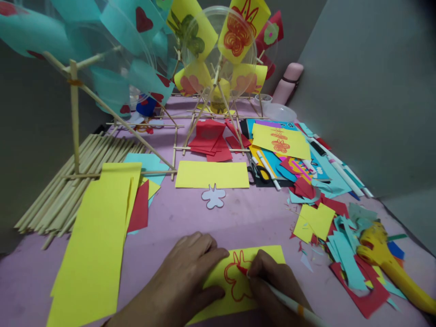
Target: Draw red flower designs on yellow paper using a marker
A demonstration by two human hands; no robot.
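A yellow paper strip lies at the near edge of the pink table, with a red butterfly-like outline drawn on it. My left hand lies flat on the strip's left end, fingers stretched out, pressing it down. My right hand grips a white marker with a red tip. Its tip touches the red outline.
A white paper cut-out, a yellow sheet and a long yellow sheet lie ahead. Bamboo sticks are piled at left. Paper scraps, a yellow glue gun, scissors and markers sit right. Stick-and-paper wheels stand behind.
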